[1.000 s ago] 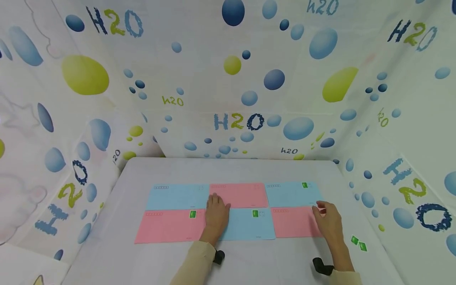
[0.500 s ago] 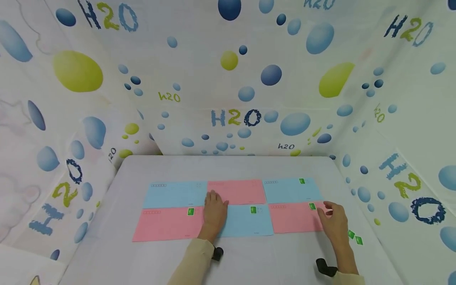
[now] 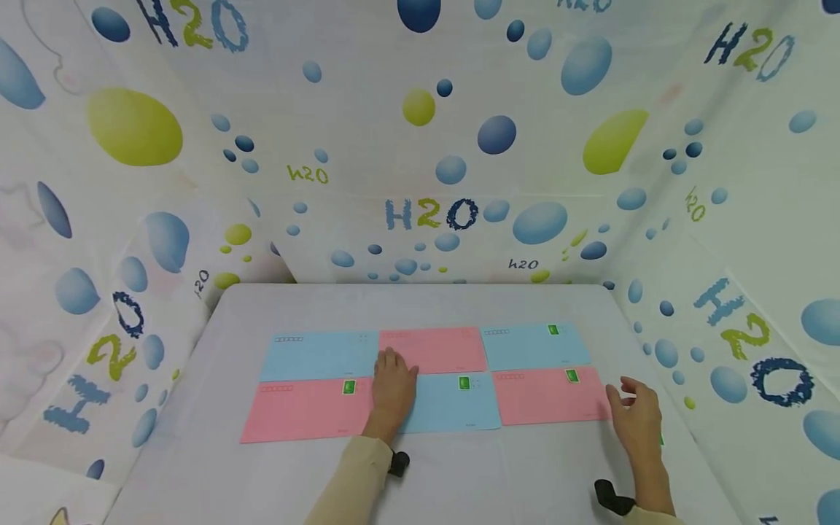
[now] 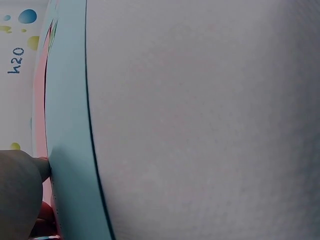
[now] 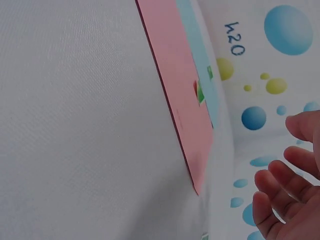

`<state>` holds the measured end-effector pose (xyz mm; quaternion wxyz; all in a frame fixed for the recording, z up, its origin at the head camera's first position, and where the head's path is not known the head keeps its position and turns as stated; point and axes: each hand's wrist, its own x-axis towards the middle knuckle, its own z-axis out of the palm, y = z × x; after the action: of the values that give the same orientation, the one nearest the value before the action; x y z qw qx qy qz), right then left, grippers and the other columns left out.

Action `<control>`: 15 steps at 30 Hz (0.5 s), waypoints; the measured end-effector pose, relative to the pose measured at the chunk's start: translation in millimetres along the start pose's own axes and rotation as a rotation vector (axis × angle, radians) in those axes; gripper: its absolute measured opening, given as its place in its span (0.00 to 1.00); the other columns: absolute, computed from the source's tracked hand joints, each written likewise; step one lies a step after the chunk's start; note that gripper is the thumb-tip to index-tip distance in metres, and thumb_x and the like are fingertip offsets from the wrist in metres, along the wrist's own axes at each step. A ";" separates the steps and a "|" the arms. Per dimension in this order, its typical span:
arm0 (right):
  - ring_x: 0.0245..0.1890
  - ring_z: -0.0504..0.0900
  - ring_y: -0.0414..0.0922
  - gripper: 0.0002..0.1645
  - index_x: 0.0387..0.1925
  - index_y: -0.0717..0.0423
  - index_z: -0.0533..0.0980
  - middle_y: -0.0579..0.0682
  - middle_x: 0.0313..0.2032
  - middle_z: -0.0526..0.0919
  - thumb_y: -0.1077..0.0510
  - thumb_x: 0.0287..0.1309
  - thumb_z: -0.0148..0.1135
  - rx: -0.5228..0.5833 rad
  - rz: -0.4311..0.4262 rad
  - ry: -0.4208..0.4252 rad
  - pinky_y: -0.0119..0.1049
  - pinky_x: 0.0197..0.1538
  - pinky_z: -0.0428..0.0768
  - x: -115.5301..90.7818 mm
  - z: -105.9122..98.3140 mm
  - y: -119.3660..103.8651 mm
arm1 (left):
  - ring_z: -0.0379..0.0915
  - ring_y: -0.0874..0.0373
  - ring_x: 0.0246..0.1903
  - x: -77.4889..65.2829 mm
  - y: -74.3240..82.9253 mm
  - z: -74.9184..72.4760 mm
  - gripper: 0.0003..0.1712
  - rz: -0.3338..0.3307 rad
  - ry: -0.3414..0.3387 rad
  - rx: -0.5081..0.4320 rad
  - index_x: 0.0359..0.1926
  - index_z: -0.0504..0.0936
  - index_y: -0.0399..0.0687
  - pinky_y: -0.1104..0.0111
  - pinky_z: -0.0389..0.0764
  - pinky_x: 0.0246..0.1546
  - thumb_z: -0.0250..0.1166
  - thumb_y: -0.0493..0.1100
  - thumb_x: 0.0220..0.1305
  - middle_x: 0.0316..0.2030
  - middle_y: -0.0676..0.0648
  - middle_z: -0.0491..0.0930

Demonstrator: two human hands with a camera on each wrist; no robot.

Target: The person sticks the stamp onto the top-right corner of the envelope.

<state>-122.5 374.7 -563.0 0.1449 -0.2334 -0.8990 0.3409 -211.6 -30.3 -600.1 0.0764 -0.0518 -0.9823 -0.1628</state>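
Pink and blue envelopes lie in two rows of three. My left hand (image 3: pixel 394 390) rests flat across the middle, touching the back pink envelope (image 3: pixel 453 354) and the front blue envelope (image 3: pixel 453 415). My right hand (image 3: pixel 638 419), fingers loosely bent and holding nothing, hovers just right of the front right pink envelope (image 3: pixel 541 405). That envelope bears a green stamp (image 3: pixel 572 375) near its top right corner; in the right wrist view the stamp (image 5: pixel 200 93) sits with an edge raised. A loose green stamp (image 3: pixel 662 439) peeks out from behind my right hand, mostly hidden.
Green stamps also sit on the front left pink envelope (image 3: pixel 295 419), the front blue one and the back right blue envelope (image 3: pixel 531 350). The back left blue envelope (image 3: pixel 315 357) shows none. A white table (image 3: pixel 420 488) is enclosed by patterned curtains (image 3: pixel 367 131).
My right hand has moved right, off the front right pink envelope, uncovering a green stamp on it, and now covers most of the loose stamps. The left hand stays on the envelopes.
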 end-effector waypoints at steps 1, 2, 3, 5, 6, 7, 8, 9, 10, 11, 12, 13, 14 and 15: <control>0.45 0.77 0.56 0.28 0.62 0.69 0.70 0.65 0.52 0.75 0.51 0.72 0.54 0.000 0.005 0.013 0.17 0.32 0.64 0.5 -1.2 1.1 | 0.66 0.33 0.67 0.2 -0.3 0.3 0.34 0.000 0.001 0.000 0.61 0.71 0.19 0.49 0.72 0.68 0.60 0.49 0.72 0.65 0.27 0.69; 0.45 0.77 0.56 0.28 0.61 0.70 0.71 0.65 0.51 0.76 0.51 0.72 0.53 0.000 0.009 0.026 0.17 0.32 0.63 0.9 -2.4 2.1 | 0.65 0.33 0.67 0.4 -0.4 0.4 0.34 -0.002 -0.001 -0.002 0.62 0.70 0.19 0.49 0.71 0.68 0.60 0.49 0.72 0.65 0.27 0.69; 0.45 0.77 0.55 0.28 0.61 0.69 0.71 0.65 0.51 0.76 0.51 0.72 0.53 -0.003 0.013 0.038 0.16 0.32 0.63 1.1 -3.7 3.0 | 0.65 0.33 0.67 0.5 -0.6 0.4 0.34 -0.003 0.000 -0.004 0.62 0.70 0.19 0.49 0.72 0.68 0.61 0.49 0.72 0.65 0.27 0.69; 0.44 0.77 0.55 0.27 0.60 0.69 0.72 0.64 0.51 0.77 0.51 0.72 0.53 -0.006 0.032 0.060 0.17 0.33 0.63 1.6 -6.3 4.8 | 0.66 0.33 0.67 0.8 -0.6 0.1 0.34 -0.003 0.005 -0.007 0.61 0.71 0.19 0.49 0.72 0.67 0.61 0.48 0.72 0.64 0.27 0.69; 0.45 0.77 0.56 0.27 0.60 0.69 0.72 0.65 0.51 0.76 0.51 0.72 0.52 -0.007 0.043 0.061 0.18 0.33 0.63 2.0 -8.0 5.6 | 0.66 0.33 0.67 0.9 -0.7 -0.2 0.34 -0.003 0.007 -0.009 0.61 0.71 0.19 0.49 0.72 0.67 0.61 0.49 0.72 0.64 0.27 0.69; 0.45 0.77 0.56 0.27 0.60 0.70 0.71 0.65 0.51 0.76 0.51 0.72 0.52 -0.008 0.054 0.062 0.20 0.34 0.64 2.7 -9.5 6.6 | 0.66 0.33 0.67 1.2 -0.6 -0.5 0.34 -0.002 0.009 -0.010 0.61 0.71 0.19 0.49 0.72 0.67 0.61 0.49 0.72 0.64 0.27 0.70; 0.45 0.77 0.57 0.27 0.60 0.70 0.71 0.65 0.51 0.76 0.52 0.72 0.52 -0.009 0.066 0.064 0.22 0.34 0.65 3.5 -11.0 7.9 | 0.66 0.33 0.67 1.5 -0.6 -0.8 0.34 -0.003 0.011 -0.010 0.61 0.71 0.19 0.49 0.72 0.67 0.61 0.48 0.72 0.64 0.27 0.70; 0.45 0.76 0.57 0.27 0.60 0.70 0.71 0.66 0.51 0.76 0.52 0.72 0.52 -0.010 0.077 0.064 0.24 0.35 0.66 4.3 -12.5 9.2 | 0.66 0.33 0.67 1.9 -0.7 -0.9 0.34 -0.002 0.017 -0.010 0.61 0.71 0.19 0.49 0.72 0.67 0.61 0.48 0.72 0.64 0.27 0.70; 0.45 0.76 0.57 0.27 0.60 0.70 0.71 0.66 0.51 0.75 0.52 0.71 0.52 -0.010 0.089 0.065 0.26 0.35 0.66 5.1 -14.0 10.7 | 0.66 0.33 0.67 2.3 -0.7 -0.9 0.34 -0.002 0.021 -0.010 0.61 0.71 0.19 0.49 0.72 0.67 0.61 0.49 0.72 0.64 0.27 0.70; 0.45 0.76 0.57 0.27 0.61 0.70 0.71 0.66 0.52 0.75 0.52 0.71 0.52 -0.015 0.098 0.067 0.26 0.34 0.67 6.0 -15.1 12.6 | 0.66 0.33 0.67 2.6 -0.8 -0.7 0.34 -0.003 0.021 -0.009 0.61 0.71 0.19 0.49 0.72 0.67 0.61 0.49 0.72 0.64 0.27 0.70; 0.45 0.76 0.57 0.27 0.61 0.70 0.71 0.66 0.52 0.75 0.53 0.71 0.52 -0.020 0.106 0.068 0.25 0.34 0.67 6.5 -16.2 14.6 | 0.66 0.33 0.67 2.9 -1.0 -0.5 0.34 -0.004 0.023 -0.010 0.61 0.71 0.19 0.49 0.72 0.67 0.61 0.49 0.72 0.64 0.27 0.70; 0.45 0.76 0.57 0.27 0.61 0.70 0.71 0.66 0.51 0.76 0.53 0.71 0.52 -0.021 0.111 0.072 0.24 0.33 0.66 7.0 -17.0 16.6 | 0.66 0.34 0.67 3.2 -1.0 -0.1 0.34 -0.006 0.023 -0.011 0.61 0.71 0.19 0.49 0.72 0.67 0.61 0.49 0.72 0.64 0.27 0.70; 0.45 0.76 0.57 0.27 0.61 0.70 0.71 0.66 0.52 0.76 0.54 0.71 0.52 -0.022 0.119 0.072 0.22 0.32 0.65 7.1 -17.9 18.5 | 0.66 0.34 0.67 3.4 -1.1 0.3 0.34 -0.007 0.022 -0.014 0.61 0.71 0.19 0.49 0.72 0.67 0.61 0.49 0.72 0.64 0.27 0.70; 0.45 0.77 0.57 0.27 0.61 0.70 0.71 0.67 0.51 0.76 0.54 0.71 0.53 -0.020 0.123 0.075 0.20 0.31 0.64 7.2 -18.6 20.2 | 0.66 0.34 0.67 3.7 -1.2 0.9 0.34 -0.009 0.021 -0.018 0.61 0.71 0.19 0.49 0.72 0.67 0.61 0.49 0.72 0.64 0.27 0.70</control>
<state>-114.4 401.8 -562.6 0.1549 -0.3024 -0.8804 0.3310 -215.5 -30.8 -600.7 0.0853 -0.0464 -0.9802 -0.1723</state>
